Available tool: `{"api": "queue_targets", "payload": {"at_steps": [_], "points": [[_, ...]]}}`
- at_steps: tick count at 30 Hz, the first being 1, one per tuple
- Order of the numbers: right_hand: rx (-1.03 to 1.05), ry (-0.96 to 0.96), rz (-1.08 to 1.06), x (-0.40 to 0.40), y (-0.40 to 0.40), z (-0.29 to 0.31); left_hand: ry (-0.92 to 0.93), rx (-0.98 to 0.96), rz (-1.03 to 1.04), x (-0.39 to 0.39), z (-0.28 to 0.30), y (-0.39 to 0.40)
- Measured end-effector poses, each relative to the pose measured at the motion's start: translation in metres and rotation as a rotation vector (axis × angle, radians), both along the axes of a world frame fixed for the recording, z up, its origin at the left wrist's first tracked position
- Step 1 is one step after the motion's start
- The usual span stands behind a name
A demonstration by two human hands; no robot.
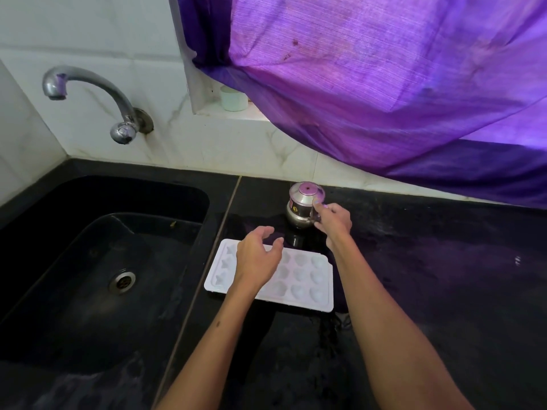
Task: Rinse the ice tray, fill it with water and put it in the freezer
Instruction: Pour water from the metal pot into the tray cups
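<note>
On the black counter [429, 291], just right of the sink [97, 276] rim, the white ice tray [299, 282] lies flat, its long edge running roughly nine to three o'clock. The left hand [257, 255] hovers over the tray's left half, fingers loosely spread and holding nothing. At twelve o'clock from the tray, the right hand [333, 221] touches a small steel pot [303, 207]; whether it grasps it, I cannot tell. Bare counter stretches toward three o'clock. The tap [88, 96] hangs at ten o'clock.
</note>
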State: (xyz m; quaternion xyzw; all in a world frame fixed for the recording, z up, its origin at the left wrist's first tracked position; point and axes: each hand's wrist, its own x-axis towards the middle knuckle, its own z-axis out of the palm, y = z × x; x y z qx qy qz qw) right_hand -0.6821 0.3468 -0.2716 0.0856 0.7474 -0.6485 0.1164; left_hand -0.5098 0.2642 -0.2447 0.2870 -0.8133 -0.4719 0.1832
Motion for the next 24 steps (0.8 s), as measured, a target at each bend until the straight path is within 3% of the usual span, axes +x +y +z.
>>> {"api": "queue_targets", "payload": {"at_steps": [12, 24], "points": [[0.044, 0.222, -0.154, 0.046, 0.085, 0.045, 0.054, 0.069, -0.104, 0.011, -0.007, 0.047], [0.335, 0.223, -0.141, 0.110, 0.139, 0.047, 0.040, 0.280, -0.347, 0.026, -0.014, 0.110]]}}
